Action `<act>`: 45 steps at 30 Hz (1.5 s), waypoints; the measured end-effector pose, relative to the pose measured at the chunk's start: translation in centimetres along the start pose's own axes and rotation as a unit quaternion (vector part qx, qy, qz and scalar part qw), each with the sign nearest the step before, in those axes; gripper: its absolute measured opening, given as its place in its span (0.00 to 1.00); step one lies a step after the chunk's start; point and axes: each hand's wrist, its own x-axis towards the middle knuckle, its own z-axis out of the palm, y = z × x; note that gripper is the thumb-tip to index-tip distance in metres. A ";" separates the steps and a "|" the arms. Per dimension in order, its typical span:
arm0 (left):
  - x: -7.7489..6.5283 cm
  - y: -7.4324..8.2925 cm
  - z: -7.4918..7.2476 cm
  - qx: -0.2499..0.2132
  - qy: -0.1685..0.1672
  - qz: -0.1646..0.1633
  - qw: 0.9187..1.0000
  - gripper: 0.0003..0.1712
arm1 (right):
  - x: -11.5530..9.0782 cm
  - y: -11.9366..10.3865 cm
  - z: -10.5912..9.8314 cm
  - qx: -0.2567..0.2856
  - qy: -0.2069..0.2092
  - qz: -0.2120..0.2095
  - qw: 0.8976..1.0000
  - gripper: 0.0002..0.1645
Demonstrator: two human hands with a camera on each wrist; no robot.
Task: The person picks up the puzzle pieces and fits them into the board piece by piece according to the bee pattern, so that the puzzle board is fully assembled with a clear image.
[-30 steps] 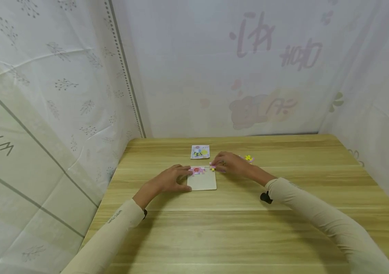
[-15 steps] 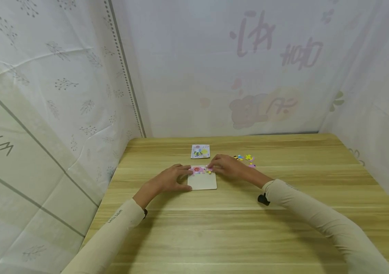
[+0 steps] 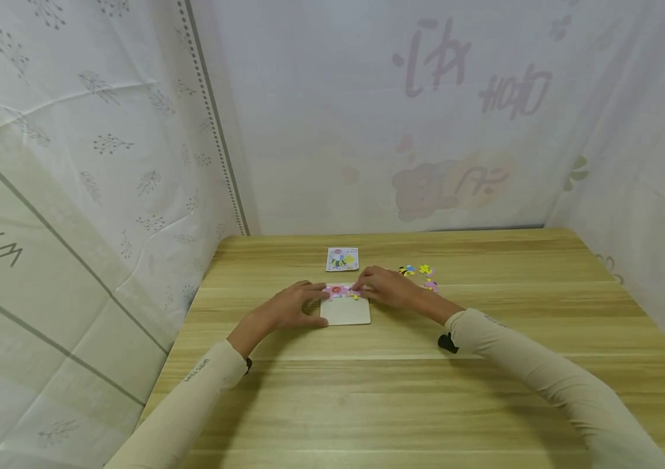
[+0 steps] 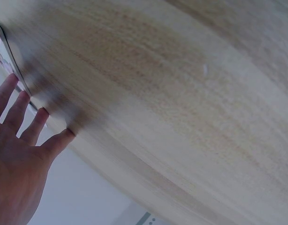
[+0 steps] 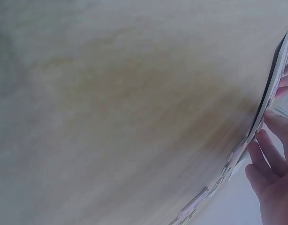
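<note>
A pale square puzzle board (image 3: 346, 314) lies on the wooden table, its lower part bare. Along its far edge sit pink jigsaw pieces (image 3: 337, 291) with a red round print. My left hand (image 3: 294, 306) rests at the board's left side, fingers extended over the far-left corner and thumb at the near-left corner. With bent fingers, my right hand (image 3: 387, 287) holds a pink and yellow puzzle piece (image 3: 356, 296) at the board's far right, partly covering it. In the right wrist view, the fingertips of that hand (image 5: 277, 173) meet the board's edge.
Beyond the board lies a picture card (image 3: 342, 260) with a striped bee print. Several loose puzzle pieces (image 3: 424, 268) lie right of the right hand. Printed curtains (image 3: 320, 130) hang behind and beside the wooden table (image 3: 332, 397).
My right hand has brought its puzzle piece slightly left, from the board's far-right corner against the pink pieces. More loose pieces show behind that hand. My left hand has stayed in place.
</note>
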 end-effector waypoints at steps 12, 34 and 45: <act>0.1 0.2 -0.2 0.001 0.000 0.004 1.000 0.42 | -0.1 -0.2 -0.3 -0.039 0.001 -0.012 0.999 0.10; 0.1 0.2 -0.3 -0.002 0.000 0.007 1.000 0.41 | -0.4 0.1 -1.3 0.010 -0.015 0.014 1.000 0.13; -0.3 0.3 -0.3 0.001 -0.002 0.005 1.000 0.42 | -1.5 2.0 -2.7 0.003 0.011 0.054 0.998 0.14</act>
